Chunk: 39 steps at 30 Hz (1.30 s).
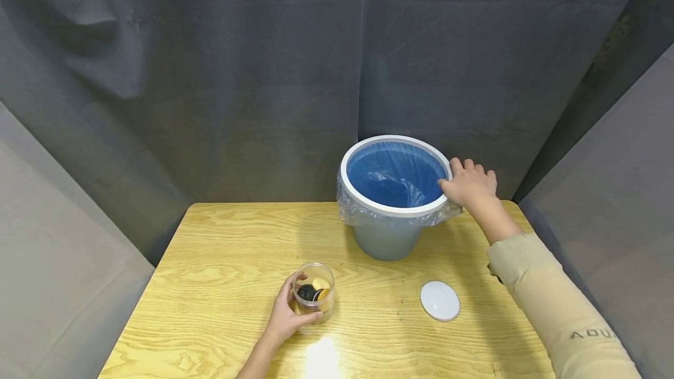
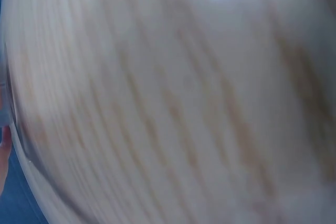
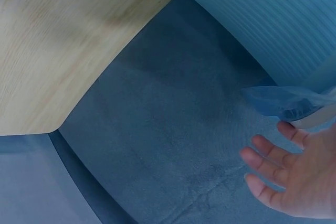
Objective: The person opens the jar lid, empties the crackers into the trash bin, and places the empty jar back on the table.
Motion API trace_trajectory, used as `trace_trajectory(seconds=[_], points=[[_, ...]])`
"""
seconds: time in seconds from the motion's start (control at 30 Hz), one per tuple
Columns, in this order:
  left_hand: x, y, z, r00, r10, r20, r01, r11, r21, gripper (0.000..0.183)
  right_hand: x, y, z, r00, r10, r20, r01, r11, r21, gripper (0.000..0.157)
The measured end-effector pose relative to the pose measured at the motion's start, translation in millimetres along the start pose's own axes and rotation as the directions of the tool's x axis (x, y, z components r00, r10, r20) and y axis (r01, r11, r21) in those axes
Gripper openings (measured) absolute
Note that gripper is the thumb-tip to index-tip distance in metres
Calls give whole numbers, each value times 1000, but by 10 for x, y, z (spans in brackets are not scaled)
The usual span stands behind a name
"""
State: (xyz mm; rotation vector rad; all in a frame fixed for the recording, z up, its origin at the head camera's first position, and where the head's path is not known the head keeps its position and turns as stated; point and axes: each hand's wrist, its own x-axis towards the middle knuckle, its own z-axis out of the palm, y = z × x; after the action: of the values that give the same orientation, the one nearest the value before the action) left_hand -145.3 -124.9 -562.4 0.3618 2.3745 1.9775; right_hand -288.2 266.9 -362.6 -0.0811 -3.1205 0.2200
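Note:
My left hand [image 1: 284,314] grips a clear round jar [image 1: 327,300] by its side, thumb in front and fingers behind. Inside the jar are several small black, orange and pale yellow pieces, too small to identify. Over at the trash bin [image 1: 387,238], my right hand [image 1: 471,183] lies at the right side of the white rim, thumb over it. Its fingers [image 3: 269,157] look spread and loosely bent in the right wrist view, the nearest one at the rim and bag edge. A clear bag [image 1: 363,210] lines the bin and folds over the rim. The left wrist view shows mostly blurred tabletop.
A white round lid [image 1: 439,300] lies on the wooden table [image 1: 226,274], in front of the bin and right of the jar. Grey curtains [image 1: 237,86] hang behind the table, and pale grey panels [image 1: 58,262] flank it.

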Motion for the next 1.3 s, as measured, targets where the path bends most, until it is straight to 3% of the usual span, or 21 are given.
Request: trace_trajectory(seconds=[0.13,0.37,0.53,0.83,1.07,1.17,1.3], points=[[5,-35,6,1000,12,-25,-11,1000,24,91,-4,0,4,1000,-3,-9,3,1000,1,62],[67,-236,6,994,35,-101,-28,997,69,91,9,12,15,1000,-6,-6,6,1000,-3,62],[103,-255,-2,990,84,-114,-69,989,128,92,15,14,14,1000,-5,-3,5,1000,-5,62],[174,-162,-2,983,153,-104,-128,968,216,91,33,-8,17,1000,-10,2,10,1000,-2,62],[298,8,19,974,196,-113,-163,954,250,91,26,7,25,1000,-8,-5,8,1000,-2,62],[351,143,29,955,265,-134,-223,937,268,90,24,4,22,1000,-10,-4,10,1000,-1,62],[452,235,25,916,367,-161,-304,899,316,88,22,5,24,1000,-9,-5,9,1000,-3,62]])
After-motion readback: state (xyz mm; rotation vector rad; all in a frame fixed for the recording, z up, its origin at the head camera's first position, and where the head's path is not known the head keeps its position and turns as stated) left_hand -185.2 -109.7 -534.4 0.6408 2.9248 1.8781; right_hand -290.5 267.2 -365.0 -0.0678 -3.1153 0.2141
